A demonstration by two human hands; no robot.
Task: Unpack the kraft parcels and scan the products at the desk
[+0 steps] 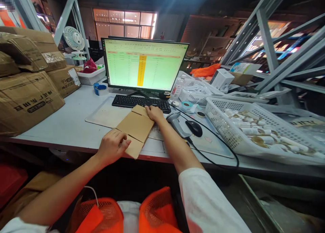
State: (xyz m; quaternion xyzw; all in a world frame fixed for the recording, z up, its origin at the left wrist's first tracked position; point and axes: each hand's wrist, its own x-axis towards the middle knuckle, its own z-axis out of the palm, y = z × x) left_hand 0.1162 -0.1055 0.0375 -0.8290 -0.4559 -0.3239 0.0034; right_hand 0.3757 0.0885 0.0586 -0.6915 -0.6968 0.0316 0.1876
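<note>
A flat, folded cardboard box lies slantwise at the front of the desk, its near flap reaching over the edge. My left hand is at its near left side, fingers curled in and the thumb by the near flap; whether it pinches the cardboard is hidden. At the far right corner, my right hand has its fingers bent over the edge of the far flap, gripping it. Just beyond the box is a black keyboard. A grey barcode scanner rests right of my right forearm.
A monitor showing a spreadsheet stands behind the keyboard. A black mouse and its cable lie right. A white basket of small wrapped items fills the right side. Cartons are stacked left, near a blue tape roll.
</note>
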